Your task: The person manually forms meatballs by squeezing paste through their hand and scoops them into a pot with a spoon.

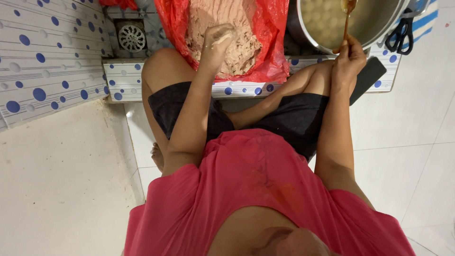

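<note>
seated low, the person has the left hand [217, 40] closed around a lump of paste [237, 45] above the red bag [270, 52]. right hand [348, 57] pinches a spoon [347, 14] over the far-right pot [327, 45]. squeezing evenly should shape neat balls.

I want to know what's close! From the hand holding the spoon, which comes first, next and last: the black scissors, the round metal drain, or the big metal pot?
Seen from the head camera, from the right hand gripping the wooden spoon:
1. Big round metal pot, just above the hand.
2. Black-handled scissors, to its right on the dotted tiles.
3. Round metal floor drain, far left, beyond the red plastic bag.
</note>
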